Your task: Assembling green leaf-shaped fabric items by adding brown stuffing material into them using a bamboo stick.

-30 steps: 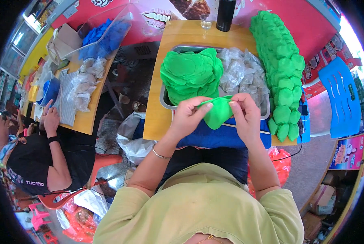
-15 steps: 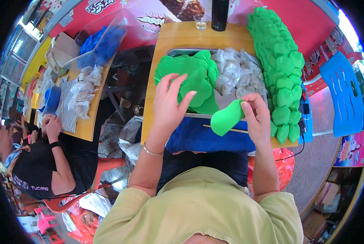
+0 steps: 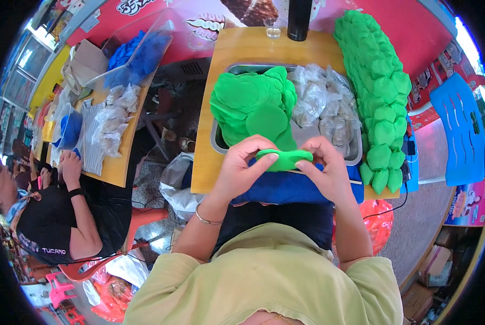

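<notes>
You held the green fabric piece [image 3: 283, 158] lying flat, its long axis left to right, above the blue cloth [image 3: 286, 187]; your left hand [image 3: 248, 168] and right hand [image 3: 326, 170] pinched its ends

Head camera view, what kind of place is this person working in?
Probably a small hand-assembly workshop. A metal tray holds green felt discs and clear packets, finished green pieces lie stacked alongside, and both hands hold one green piece.
</notes>
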Demonstrator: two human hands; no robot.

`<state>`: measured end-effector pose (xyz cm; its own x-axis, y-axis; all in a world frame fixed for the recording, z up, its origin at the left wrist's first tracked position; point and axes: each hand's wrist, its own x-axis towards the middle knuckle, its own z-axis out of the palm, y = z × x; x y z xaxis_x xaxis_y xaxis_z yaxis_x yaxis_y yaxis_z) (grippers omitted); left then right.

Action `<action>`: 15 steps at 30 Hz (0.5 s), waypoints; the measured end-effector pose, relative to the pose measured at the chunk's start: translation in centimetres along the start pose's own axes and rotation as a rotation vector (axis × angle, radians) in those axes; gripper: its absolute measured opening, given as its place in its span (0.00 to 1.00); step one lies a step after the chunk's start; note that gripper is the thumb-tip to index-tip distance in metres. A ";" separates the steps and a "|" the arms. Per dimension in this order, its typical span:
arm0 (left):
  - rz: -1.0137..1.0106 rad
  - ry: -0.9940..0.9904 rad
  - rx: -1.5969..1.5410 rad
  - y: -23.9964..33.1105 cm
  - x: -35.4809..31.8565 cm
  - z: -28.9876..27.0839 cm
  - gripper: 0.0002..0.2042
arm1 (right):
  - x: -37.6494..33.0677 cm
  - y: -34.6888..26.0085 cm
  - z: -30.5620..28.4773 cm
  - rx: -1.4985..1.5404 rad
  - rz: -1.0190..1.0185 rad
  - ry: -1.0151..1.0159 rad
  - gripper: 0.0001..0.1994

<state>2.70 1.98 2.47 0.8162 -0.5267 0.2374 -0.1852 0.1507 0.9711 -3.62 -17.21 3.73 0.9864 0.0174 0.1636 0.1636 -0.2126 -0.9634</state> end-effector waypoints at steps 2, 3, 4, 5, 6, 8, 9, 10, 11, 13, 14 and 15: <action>0.121 -0.040 0.182 1.0 0.7 -0.2 0.04 | 0.2 -0.3 0.3 -0.065 -0.053 0.068 0.12; 0.138 -0.098 0.324 1.9 1.0 -0.1 0.05 | 0.2 -0.5 0.5 -0.130 -0.102 0.139 0.14; 0.155 -0.158 0.466 2.4 1.1 0.0 0.05 | 0.1 -0.6 0.6 -0.131 -0.099 0.138 0.14; 0.154 -0.158 0.461 2.6 1.1 0.1 0.05 | 0.0 -0.7 0.6 -0.142 -0.040 0.097 0.14; 0.155 -0.178 0.508 2.7 1.1 0.1 0.07 | -0.1 -0.8 0.7 -0.152 0.021 0.057 0.14; 0.152 -0.201 0.548 2.5 0.9 0.4 0.09 | -0.1 -0.6 0.7 -0.177 0.046 0.051 0.12; 0.232 -0.114 0.544 2.3 0.7 0.6 0.11 | -0.1 -0.5 0.7 -0.198 0.066 0.044 0.11; 0.311 -0.027 0.539 2.1 0.5 0.8 0.13 | -0.2 -0.4 0.6 -0.200 0.072 0.044 0.11; 0.310 -0.030 0.537 2.3 0.3 1.0 0.13 | -0.1 -0.3 0.5 -0.121 0.086 0.048 0.10; 0.265 0.254 0.586 3.0 0.2 1.3 0.19 | 0.0 0.1 0.3 -0.042 0.101 0.055 0.09; 0.304 0.316 0.633 2.7 0.3 1.2 0.20 | 0.0 0.3 0.1 0.062 0.114 0.063 0.10; 0.306 0.313 0.629 2.3 0.0 1.0 0.20 | 0.0 0.4 -0.2 0.165 0.126 0.072 0.11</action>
<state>1.73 1.45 4.71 0.7780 -0.2628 0.5707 -0.6281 -0.3023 0.7170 -3.57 -17.47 3.38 0.9964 -0.0700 0.0485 0.0454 -0.0455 -0.9979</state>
